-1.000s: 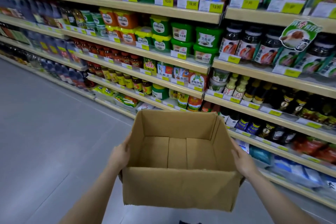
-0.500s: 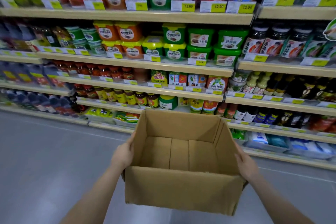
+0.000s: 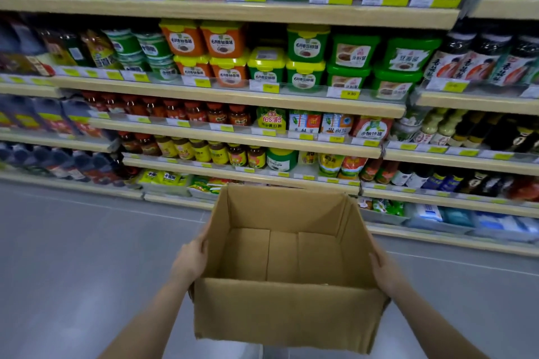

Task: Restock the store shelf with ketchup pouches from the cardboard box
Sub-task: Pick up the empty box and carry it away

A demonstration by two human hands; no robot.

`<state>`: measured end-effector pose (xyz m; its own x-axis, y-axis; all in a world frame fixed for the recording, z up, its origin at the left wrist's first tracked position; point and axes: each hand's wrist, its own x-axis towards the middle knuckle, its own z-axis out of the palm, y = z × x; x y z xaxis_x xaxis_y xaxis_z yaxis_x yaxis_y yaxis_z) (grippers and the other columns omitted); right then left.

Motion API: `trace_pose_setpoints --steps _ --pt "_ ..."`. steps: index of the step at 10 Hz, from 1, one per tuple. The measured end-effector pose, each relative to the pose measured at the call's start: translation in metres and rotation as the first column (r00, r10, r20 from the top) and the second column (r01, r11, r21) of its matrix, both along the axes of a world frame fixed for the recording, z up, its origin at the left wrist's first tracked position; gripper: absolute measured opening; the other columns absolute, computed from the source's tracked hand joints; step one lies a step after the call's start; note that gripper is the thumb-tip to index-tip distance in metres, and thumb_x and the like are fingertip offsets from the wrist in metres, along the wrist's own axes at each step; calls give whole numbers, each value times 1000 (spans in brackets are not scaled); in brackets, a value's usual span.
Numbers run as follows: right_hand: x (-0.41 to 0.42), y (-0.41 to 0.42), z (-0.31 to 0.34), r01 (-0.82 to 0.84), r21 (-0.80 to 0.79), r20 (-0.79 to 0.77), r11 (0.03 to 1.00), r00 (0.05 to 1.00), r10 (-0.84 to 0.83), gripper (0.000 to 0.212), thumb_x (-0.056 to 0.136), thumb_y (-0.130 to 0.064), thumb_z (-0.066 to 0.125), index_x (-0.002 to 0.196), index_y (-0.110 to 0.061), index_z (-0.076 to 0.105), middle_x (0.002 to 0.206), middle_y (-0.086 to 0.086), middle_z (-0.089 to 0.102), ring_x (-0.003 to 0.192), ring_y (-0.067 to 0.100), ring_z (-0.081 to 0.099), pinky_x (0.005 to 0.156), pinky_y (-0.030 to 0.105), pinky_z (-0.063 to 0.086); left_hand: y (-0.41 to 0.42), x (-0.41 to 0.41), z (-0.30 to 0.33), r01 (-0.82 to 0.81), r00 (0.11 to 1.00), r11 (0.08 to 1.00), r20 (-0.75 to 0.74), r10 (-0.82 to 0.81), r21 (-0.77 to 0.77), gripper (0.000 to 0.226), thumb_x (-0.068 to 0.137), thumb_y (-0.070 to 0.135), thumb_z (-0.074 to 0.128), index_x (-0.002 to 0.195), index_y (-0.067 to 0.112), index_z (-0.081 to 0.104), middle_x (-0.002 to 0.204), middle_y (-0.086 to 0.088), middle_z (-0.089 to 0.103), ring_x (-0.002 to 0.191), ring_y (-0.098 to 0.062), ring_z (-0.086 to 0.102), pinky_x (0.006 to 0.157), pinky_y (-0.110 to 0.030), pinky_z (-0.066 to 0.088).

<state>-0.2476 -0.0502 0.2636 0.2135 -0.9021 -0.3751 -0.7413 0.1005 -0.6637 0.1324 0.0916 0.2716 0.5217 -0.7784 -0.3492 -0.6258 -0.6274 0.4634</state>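
Head view shows the cardboard box (image 3: 287, 277) held out before the store shelf (image 3: 233, 140), the left hand (image 3: 189, 264) pressed flat on its left wall and the right hand (image 3: 385, 274) on its right wall. No ketchup pouches show inside the box; its floor looks bare. The risk is the box slipping, since only palm pressure on thin walls holds it. Red pouches (image 3: 351, 167) stand on the shelf just above the box.

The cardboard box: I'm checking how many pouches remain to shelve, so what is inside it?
The cardboard box shows only its bare bottom flaps; no pouches are visible. The near wall hides the closest strip of floor. The left hand and right hand hold its sides.
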Motion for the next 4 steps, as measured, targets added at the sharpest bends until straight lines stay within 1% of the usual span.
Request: trace_pose_setpoints --steps 1,2,3,4 --pt "23 10 -9 64 22 19 998 998 -64 52 97 -5 30 145 -24 21 143 13 42 129 34 42 106 39 32 -8 28 -10 51 998 998 -28 -52 -22 51 100 17 30 146 34 17 114 -18 64 100 -33 61 80 -38 46" --pt "37 13 -19 123 38 -14 992 992 -123 51 98 -9 31 144 -26 22 142 13 43 127 35 43 106 42 32 -17 47 -23 91 994 996 -58 -91 -4 51 100 16 30 147 32 16 118 -20 62 104 -35 59 85 -39 45" --pt "46 21 -30 151 47 -78 987 986 -147 48 98 -15 32 144 -27 23 142 13 44 126 37 44 104 44 34 -24 59 -39 63 990 997 -131 -56 48 52 99 13 33 147 24 16 123 -21 58 109 -37 56 90 -39 43" --pt "52 20 -38 204 113 -126 972 974 -190 49 98 -18 34 145 -26 20 142 16 43 127 37 43 102 39 34 -33 65 -52 66 985 992 -168 -48 105 52 98 13 39 146 15 21 125 -21 58 111 -38 55 91 -39 43"
